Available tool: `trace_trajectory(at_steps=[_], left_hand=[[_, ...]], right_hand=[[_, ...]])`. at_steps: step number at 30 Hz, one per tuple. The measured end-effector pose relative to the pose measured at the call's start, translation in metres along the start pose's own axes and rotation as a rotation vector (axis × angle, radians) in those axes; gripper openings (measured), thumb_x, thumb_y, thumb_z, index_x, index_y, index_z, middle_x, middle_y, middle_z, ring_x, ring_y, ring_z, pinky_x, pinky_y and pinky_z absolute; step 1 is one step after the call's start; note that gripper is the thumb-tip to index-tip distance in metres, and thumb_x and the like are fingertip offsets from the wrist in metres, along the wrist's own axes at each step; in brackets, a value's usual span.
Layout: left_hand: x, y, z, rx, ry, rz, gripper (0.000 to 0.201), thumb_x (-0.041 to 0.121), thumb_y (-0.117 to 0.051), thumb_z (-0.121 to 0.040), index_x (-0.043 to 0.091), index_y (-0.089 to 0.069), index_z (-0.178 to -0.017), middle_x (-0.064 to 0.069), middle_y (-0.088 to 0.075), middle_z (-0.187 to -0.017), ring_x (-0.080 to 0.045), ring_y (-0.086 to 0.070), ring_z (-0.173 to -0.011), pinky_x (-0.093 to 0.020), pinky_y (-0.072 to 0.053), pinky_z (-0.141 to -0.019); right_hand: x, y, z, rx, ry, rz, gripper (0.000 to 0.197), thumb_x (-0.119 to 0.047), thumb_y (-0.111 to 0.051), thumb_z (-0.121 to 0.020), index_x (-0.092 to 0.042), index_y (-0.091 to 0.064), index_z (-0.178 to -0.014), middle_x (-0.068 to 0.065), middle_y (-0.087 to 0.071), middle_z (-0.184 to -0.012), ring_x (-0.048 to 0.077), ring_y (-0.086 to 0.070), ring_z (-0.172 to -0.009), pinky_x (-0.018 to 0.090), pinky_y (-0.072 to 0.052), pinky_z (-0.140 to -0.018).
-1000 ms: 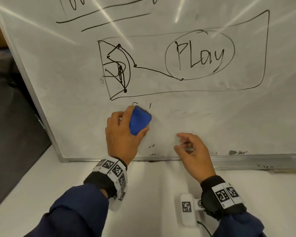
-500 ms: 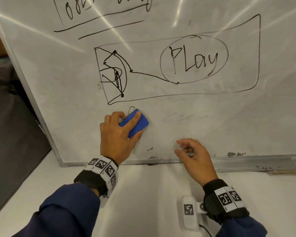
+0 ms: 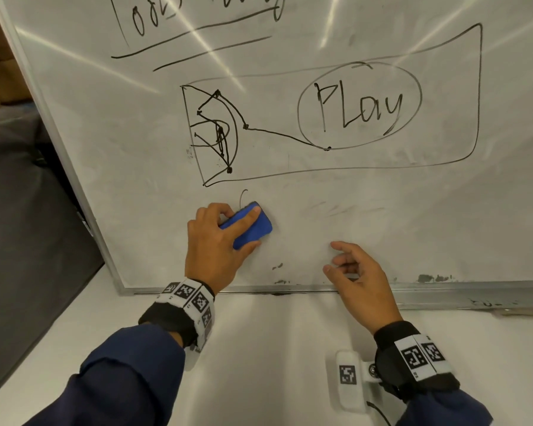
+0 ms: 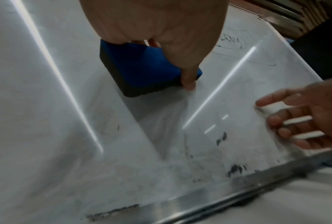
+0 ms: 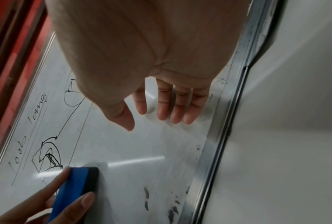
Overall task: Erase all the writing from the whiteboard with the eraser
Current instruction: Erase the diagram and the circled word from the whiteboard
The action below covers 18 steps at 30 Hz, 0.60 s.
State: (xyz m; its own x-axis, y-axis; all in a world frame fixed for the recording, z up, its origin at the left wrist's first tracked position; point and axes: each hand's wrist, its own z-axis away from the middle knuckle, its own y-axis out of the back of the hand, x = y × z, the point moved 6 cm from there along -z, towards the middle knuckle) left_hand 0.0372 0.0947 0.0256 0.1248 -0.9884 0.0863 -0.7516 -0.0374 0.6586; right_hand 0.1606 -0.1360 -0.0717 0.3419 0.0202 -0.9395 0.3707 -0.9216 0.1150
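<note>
1. Left hand (image 3: 216, 244) grips blue rectangular foam eraser (image 3: 253, 227), pressed flat on white metal-framed whiteboard (image 3: 136, 149), just below black boxed "Play" drawing (image 3: 360, 109).
2. Right hand (image 3: 360, 281), right of eraser, fingers loosely spread, holding nothing.

I've got navy sleeves (image 3: 120, 379), black wrist straps (image 3: 413, 379) with white checker-marked bands (image 3: 191, 298), a white tagged camera block (image 3: 348, 379).
</note>
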Motion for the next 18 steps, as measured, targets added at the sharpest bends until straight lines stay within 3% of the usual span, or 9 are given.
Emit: trace_trajectory(at_steps=[4, 10, 14, 18], left_hand=[[-0.007, 0.010, -0.005, 0.051, 0.039, -0.038, 0.062, 0.038, -0.081, -0.077, 0.032, -0.060, -0.135, -0.011, -0.050, -0.120, -0.028, -0.047, -0.102, -0.045, -0.043, -0.084], [0.018, -0.006, -0.005, -0.019, -0.109, -0.072, 0.060, 0.038, -0.081, -0.078, 0.035, -0.061, -0.134, -0.009, -0.051, -0.118, -0.027, -0.046, -0.101, -0.047, -0.042, -0.081], [0.014, -0.001, -0.004, -0.012, -0.053, -0.082, 0.059, 0.040, -0.078, -0.080, 0.035, -0.058, -0.136, -0.010, -0.050, -0.121, -0.028, -0.046, -0.104, -0.048, -0.042, -0.084], [-0.012, 0.017, -0.004, 0.059, 0.069, -0.089, 0.061, 0.037, -0.080, -0.080, 0.035, -0.058, -0.137, -0.010, -0.048, -0.122, -0.029, -0.045, -0.103, -0.046, -0.039, -0.082]], right_hand=[[-0.001, 0.000, 0.000, 0.001, -0.017, -0.008, 0.039, -0.019, -0.073, -0.089, -0.036, -0.063, -0.122, -0.001, -0.064, -0.102, 0.006, -0.063, -0.088, 0.020, -0.050, -0.081], [-0.001, -0.001, -0.001, 0.002, -0.021, 0.001, 0.038, -0.019, -0.073, -0.089, -0.036, -0.062, -0.122, 0.001, -0.063, -0.103, 0.004, -0.062, -0.086, 0.019, -0.051, -0.078], [-0.001, 0.000, -0.001, -0.005, -0.023, 0.002, 0.038, -0.019, -0.073, -0.090, -0.036, -0.062, -0.122, 0.001, -0.063, -0.103, 0.004, -0.062, -0.086, 0.025, -0.053, -0.082], [-0.002, 0.000, -0.001, -0.003, -0.023, 0.010, 0.038, -0.020, -0.073, -0.090, -0.037, -0.062, -0.122, 0.000, -0.063, -0.102, 0.004, -0.062, -0.086, 0.024, -0.052, -0.082]])
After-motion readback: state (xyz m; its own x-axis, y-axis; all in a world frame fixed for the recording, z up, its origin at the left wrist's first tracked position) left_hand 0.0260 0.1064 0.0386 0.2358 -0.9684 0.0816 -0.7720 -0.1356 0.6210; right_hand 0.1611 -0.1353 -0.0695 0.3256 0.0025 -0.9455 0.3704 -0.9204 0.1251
